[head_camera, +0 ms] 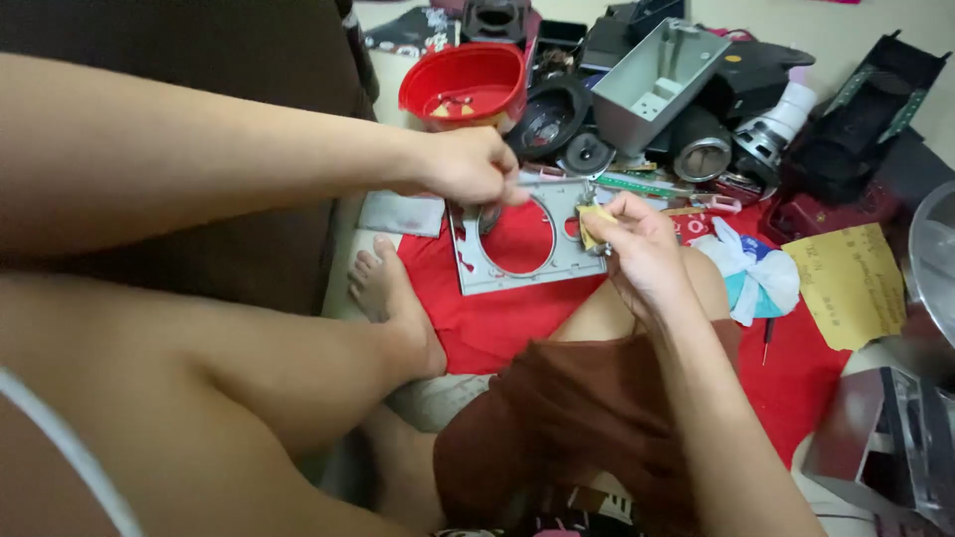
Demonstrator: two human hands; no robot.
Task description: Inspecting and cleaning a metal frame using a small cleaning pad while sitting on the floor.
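Two hands meet over a grey metal plate (517,244) with a large round hole in it, and that is where I keep my eye. The plate lies tilted on a red cloth (497,318), just beyond a bare foot (383,283) and a raised knee.

My left hand (466,164) comes in from the left with its fingers curled shut at the plate's upper left edge. It seems to pinch something small and thin there, but I cannot tell what it is. My right hand (642,249) sits at the plate's right edge, fingers closed around a small yellowish piece (592,224) that touches the plate's rim. I cannot tell whether that hand also grips the plate itself.

Behind the plate, a red bowl (466,85) stands near the left hand with a few small bits inside. To its right lie a grey box-shaped housing (662,85), some black round parts (552,114) and a white cylinder (786,114), all crowded close together. Right of the right hand, a crumpled white and blue bag (756,273) rests on the cloth, with a yellow sheet of paper (846,283) just beside it.
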